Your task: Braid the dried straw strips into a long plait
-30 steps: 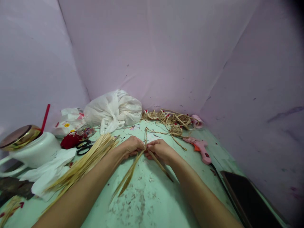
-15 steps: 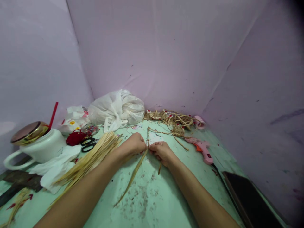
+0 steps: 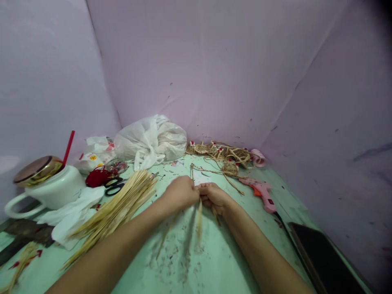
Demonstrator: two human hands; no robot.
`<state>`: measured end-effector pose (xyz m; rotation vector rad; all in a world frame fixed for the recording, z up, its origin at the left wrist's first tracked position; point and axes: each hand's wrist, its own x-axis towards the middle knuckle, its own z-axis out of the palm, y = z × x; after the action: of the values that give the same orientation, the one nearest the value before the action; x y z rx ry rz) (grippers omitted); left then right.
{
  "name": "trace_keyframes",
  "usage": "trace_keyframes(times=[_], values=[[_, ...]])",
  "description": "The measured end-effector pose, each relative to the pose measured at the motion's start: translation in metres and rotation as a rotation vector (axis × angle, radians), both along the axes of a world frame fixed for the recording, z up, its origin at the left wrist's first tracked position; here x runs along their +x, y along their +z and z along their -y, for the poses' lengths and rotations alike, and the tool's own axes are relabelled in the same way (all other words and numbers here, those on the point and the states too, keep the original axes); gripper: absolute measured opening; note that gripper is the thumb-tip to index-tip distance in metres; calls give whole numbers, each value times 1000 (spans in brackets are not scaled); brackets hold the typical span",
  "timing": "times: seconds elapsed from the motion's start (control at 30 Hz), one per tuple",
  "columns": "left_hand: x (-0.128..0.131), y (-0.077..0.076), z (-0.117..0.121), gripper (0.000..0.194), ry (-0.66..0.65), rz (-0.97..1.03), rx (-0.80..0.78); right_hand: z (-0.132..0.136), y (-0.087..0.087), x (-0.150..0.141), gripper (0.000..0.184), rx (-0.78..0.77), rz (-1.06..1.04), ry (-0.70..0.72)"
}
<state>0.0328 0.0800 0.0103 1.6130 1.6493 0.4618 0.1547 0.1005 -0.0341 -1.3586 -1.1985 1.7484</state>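
My left hand and my right hand meet over the middle of the green table, fingers closed on a braid of dried straw-like strips. The braided cord runs from behind my fingers up to a bend, then right toward the woven pieces. Loose strip ends hang below my hands, one blurred by motion. Fingertips hide the spot where the strips cross. Left of my left hand lies a bundle of dried strips.
At left are a white mug, black-handled scissors, red yarn and a hammer. A white plastic bag sits at the back. Woven pieces, a pink glue gun and a dark flat device line the right.
My left hand has moved right, up against my right hand. A strip that trailed down to the left now hangs nearly straight below the hands.
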Motion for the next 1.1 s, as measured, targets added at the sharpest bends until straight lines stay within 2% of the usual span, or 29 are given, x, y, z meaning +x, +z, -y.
trace_keyframes(times=[0.03, 0.1, 0.17, 0.23, 0.33, 0.4, 0.5, 0.6, 0.67, 0.73, 0.83, 0.97, 1.1], values=[[-6, 3, -7, 13, 42, -20, 18, -1, 0, 1, 6, 2, -4, 20], [-16, 4, -20, 16, 131, 47, -109, -1, 1, 2, 6, 18, -8, 39], [-22, -3, -29, 16, 106, 200, -313, -1, 2, 2, 6, 23, -35, 48], [-23, -14, -33, 14, 28, 370, -487, 1, 3, 2, 5, 21, -61, 67], [-21, -24, -35, 9, -7, 513, -592, 1, 2, 2, 5, 55, -56, 90], [-19, -24, -33, 8, 18, 477, -546, -1, -2, 3, 6, 112, -10, 100], [-14, -21, -30, 12, 50, 240, -356, -5, -7, 4, 5, 285, 165, 128], [-8, -23, -29, 13, 53, 36, -203, -5, -5, 3, 7, 504, 477, 130], [-5, -28, -29, 12, 64, 12, -154, 0, 3, 2, 9, 623, 714, 117], [-3, -32, -28, 13, 87, 60, -121, 7, 15, -1, 10, 674, 912, 93], [-1, -32, -25, 15, 140, 167, -145, 20, 31, -9, 10, 641, 1081, 78], [-4, -31, -23, 13, 184, 330, -270, 36, 39, -25, 17, 670, 1178, 131], [-13, -34, -25, 11, 156, 469, -273, 40, 37, -30, 18, 691, 1174, 177]])
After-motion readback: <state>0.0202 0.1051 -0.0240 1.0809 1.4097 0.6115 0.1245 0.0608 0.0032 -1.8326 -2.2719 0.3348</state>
